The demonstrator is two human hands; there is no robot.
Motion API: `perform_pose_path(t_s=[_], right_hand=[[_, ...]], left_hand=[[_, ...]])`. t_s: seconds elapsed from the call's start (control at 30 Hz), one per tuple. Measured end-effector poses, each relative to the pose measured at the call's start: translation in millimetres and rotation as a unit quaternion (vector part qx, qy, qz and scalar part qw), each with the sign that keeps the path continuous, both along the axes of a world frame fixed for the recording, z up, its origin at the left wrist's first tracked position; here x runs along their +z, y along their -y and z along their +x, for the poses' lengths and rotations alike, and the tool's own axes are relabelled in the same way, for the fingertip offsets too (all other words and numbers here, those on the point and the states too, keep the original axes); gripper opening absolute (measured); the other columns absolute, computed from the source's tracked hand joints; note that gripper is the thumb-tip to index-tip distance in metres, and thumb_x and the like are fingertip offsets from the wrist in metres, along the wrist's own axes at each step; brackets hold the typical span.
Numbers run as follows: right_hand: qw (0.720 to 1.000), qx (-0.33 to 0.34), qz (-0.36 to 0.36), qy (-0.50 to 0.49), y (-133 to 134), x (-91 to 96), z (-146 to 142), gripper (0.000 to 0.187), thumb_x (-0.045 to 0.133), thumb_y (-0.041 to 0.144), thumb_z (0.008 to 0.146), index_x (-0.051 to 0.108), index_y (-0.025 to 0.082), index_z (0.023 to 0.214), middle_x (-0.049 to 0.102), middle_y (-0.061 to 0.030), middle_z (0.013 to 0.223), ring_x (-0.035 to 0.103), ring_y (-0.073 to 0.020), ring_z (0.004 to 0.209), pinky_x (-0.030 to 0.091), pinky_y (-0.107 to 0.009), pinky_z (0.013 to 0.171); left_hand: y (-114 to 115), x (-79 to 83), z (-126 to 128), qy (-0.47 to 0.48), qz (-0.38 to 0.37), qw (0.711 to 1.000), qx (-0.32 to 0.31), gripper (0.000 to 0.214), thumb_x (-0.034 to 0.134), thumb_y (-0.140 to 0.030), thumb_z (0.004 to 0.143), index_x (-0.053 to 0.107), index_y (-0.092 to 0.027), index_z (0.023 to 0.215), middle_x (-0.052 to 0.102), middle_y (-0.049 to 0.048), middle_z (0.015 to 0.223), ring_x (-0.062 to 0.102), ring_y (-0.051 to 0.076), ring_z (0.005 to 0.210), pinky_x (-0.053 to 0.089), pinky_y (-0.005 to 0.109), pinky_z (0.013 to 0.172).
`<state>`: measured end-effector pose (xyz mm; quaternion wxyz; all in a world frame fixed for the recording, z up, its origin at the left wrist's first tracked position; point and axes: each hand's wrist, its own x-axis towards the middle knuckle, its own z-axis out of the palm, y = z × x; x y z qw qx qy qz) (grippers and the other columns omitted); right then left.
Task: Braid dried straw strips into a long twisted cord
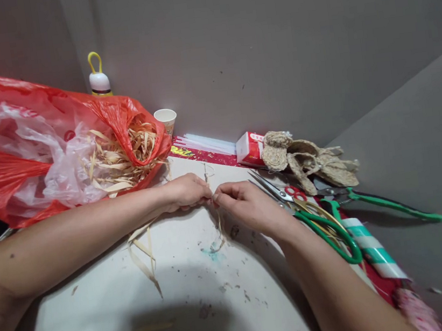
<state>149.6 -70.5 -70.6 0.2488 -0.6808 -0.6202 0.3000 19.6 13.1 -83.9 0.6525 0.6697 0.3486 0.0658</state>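
My left hand (187,191) and my right hand (247,203) meet over the middle of the table, fingertips pinched closely together. Between them runs a thin straw-coloured twisted strand (219,225); one end sticks up beyond the fingers and the other hangs down onto the white tabletop. The fingers partly hide the point where they grip it. Loose flat dry straw strips (146,259) trail out from under my left wrist onto the table. Close to my left forearm, a red plastic bag (142,110) lies with its mouth open, spilling a bundle of dry strips (117,165).
Behind the bag are a yellow-handled bottle (100,81) and a paper cup (166,119). Right of my right hand lie scissors (268,186), green-handled shears (351,246), green pliers (393,205), a red-white box (249,148), woven straw pieces (305,157) and a green-striped roll (374,248).
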Motion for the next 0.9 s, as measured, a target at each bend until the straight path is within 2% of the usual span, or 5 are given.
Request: perform_pose_path(t_s=[0.33, 0.57, 0.67, 0.8, 0.9], right_hand=[[0.976, 0.002, 0.043, 0.215, 9, -6.3, -21, 0.026, 0.040, 0.024, 0.082, 0.063, 0.018, 0.070, 0.066, -0.0091, 0.067, 0.054, -0.0169, 0.058, 0.032, -0.026, 0.057], [0.949, 0.035, 0.036, 0.313, 20, 2.5, -42, 0.027, 0.039, 0.021, 0.083, 0.065, 0.015, 0.079, 0.069, -0.0137, 0.073, 0.058, -0.0192, 0.059, 0.030, -0.029, 0.056], [0.956, 0.159, 0.017, 0.244, 35, 13.6, -54, 0.021, 0.044, 0.017, 0.080, 0.063, 0.015, 0.069, 0.066, -0.0064, 0.066, 0.053, -0.0136, 0.056, 0.032, -0.025, 0.055], [0.920, 0.357, -0.155, -0.041, 47, 31.4, -53, 0.013, 0.062, 0.027, 0.071, 0.062, 0.015, 0.067, 0.055, 0.0033, 0.056, 0.046, -0.0075, 0.051, 0.035, -0.018, 0.051], [0.944, 0.224, -0.119, -0.210, 34, 34.0, -33, 0.029, 0.060, 0.040, 0.074, 0.056, 0.014, 0.062, 0.046, 0.0048, 0.048, 0.039, -0.0059, 0.043, 0.033, -0.018, 0.044]], left_hand=[[-5, 3.7, -4, 0.043, -0.123, 0.991, -0.016, 0.025, 0.050, -0.021, 0.067, 0.035, -0.018, 0.047, 0.027, -0.0072, 0.040, 0.017, 0.003, 0.033, 0.008, 0.020, 0.034], [-2, -0.3, -9, 0.074, -0.099, 0.992, 0.014, 0.022, 0.063, -0.031, 0.064, 0.049, -0.015, 0.057, 0.031, -0.0093, 0.038, 0.021, 0.003, 0.033, 0.011, 0.019, 0.035], [-3, -2.2, -12, 0.084, -0.113, 0.990, 0.007, 0.026, 0.068, -0.035, 0.059, 0.054, -0.013, 0.061, 0.030, -0.0106, 0.037, 0.020, 0.003, 0.033, 0.010, 0.020, 0.036], [-4, -2.7, -14, 0.085, -0.117, 0.989, 0.010, 0.025, 0.068, -0.034, 0.056, 0.054, -0.014, 0.060, 0.030, -0.0109, 0.036, 0.018, 0.002, 0.032, 0.008, 0.020, 0.036], [-4, -2.5, -16, 0.099, -0.124, 0.987, 0.005, 0.024, 0.067, -0.032, 0.055, 0.052, -0.014, 0.059, 0.030, -0.0109, 0.036, 0.018, 0.002, 0.032, 0.007, 0.021, 0.036]])
